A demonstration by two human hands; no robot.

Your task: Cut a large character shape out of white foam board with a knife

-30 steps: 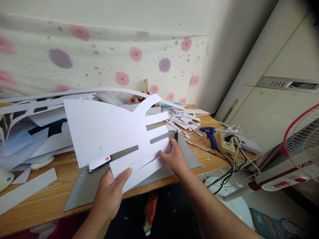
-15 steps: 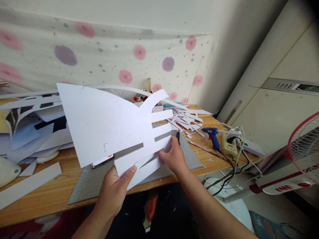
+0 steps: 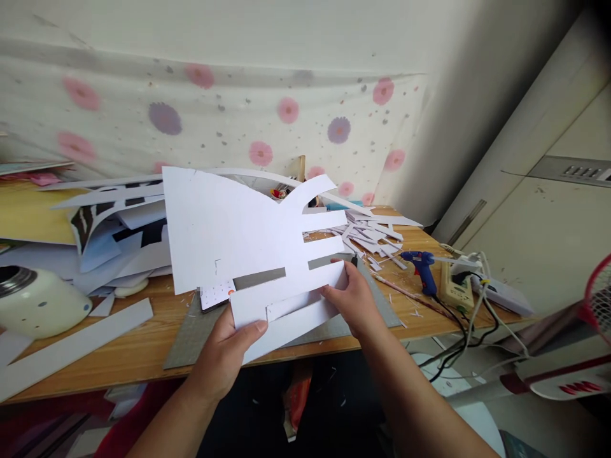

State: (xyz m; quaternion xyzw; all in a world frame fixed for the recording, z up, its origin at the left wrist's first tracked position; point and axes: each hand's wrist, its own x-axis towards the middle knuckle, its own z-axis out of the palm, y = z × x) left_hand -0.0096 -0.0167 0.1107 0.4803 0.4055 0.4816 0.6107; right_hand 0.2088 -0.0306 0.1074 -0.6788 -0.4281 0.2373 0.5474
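Head view, and from where I stand the biggest thing is the flowered cloth [image 3: 214, 127] across the wall, with a tall white appliance [image 3: 520, 235] off to the right. Below the cloth runs a wooden table [image 3: 138, 350], its left side heaped with white sheets [image 3: 102, 254]. A grey gridded mat [image 3: 188, 337] lies near the front edge.

Above that mat, lifted and tilted, is the white cut-out sheet [image 3: 229, 229], with a curved prong and straight tabs pointing right and slots between them. Along its bottom is another white strip [image 3: 291, 324]; whether it is folded from the sheet or separate, I cannot tell.

Both hands are clamped on the lower part. The left hand [image 3: 226, 350] pinches the lower left corner, thumb in front, the other fingers mostly hidden. The right hand [image 3: 356, 296] grips the lower right end, thumb on the near side.

A spotted flask [image 3: 48, 302] lies on its side at far left. White offcuts [image 3: 370, 235] are piled beyond the tabs; to their right sit a power strip [image 3: 456, 289] and, just beside it, a blue glue gun [image 3: 422, 270]. Smaller yet, a phone [image 3: 214, 294] rests partly behind the sheet, and a black handle [image 3: 354, 260] pokes out behind the right hand.
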